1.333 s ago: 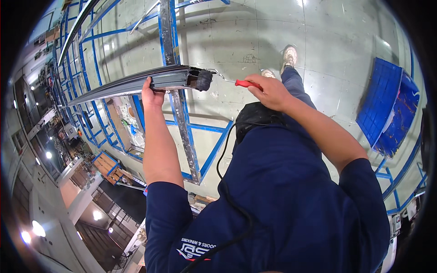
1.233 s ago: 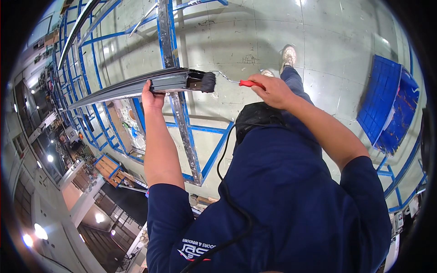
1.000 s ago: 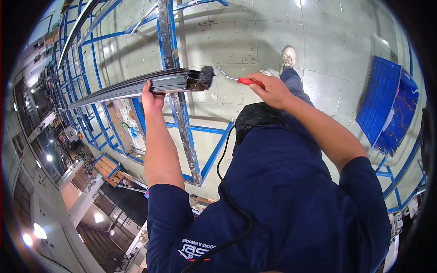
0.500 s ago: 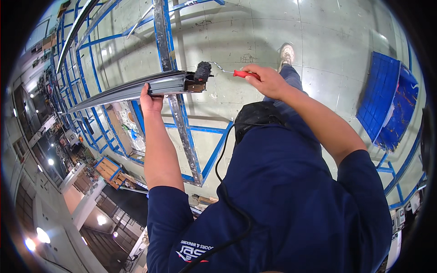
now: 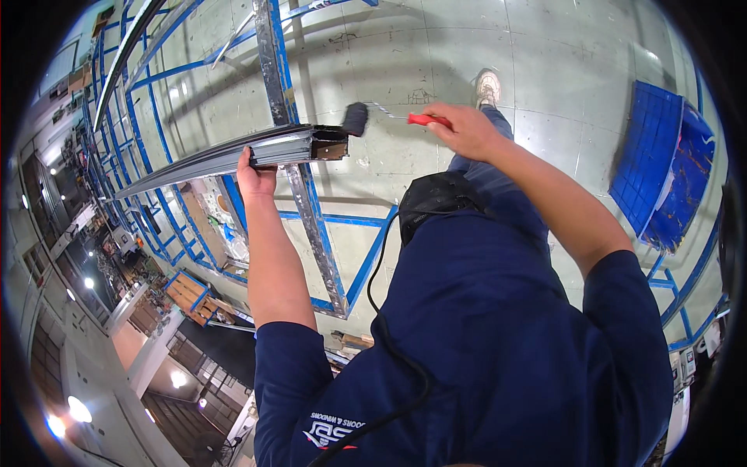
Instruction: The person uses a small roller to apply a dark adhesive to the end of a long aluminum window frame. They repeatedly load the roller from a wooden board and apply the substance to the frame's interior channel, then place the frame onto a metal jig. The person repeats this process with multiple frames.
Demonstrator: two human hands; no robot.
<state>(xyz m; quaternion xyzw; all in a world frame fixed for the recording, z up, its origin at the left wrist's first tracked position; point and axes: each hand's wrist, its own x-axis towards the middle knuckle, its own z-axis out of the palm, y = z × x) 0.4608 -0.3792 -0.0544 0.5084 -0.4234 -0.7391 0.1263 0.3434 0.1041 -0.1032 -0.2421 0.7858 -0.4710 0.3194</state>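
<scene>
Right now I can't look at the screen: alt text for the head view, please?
The person's right hand holds a red-handled roller beside the open end of a long grey profile; contact is unclear. The left hand grips the profile, which lies across a blue metal rack, and a blue boxy object is at picture right.

A blue steel rack, its near bar scuffed and paint-spotted, carries a long grey metal profile, which lies across it with one end jutting past. Beneath the profile spreads a pale tiled floor, marked with dark scratches. On it, well right of the profile, sits a blue container; nearer the profile stands a white shoe.
</scene>
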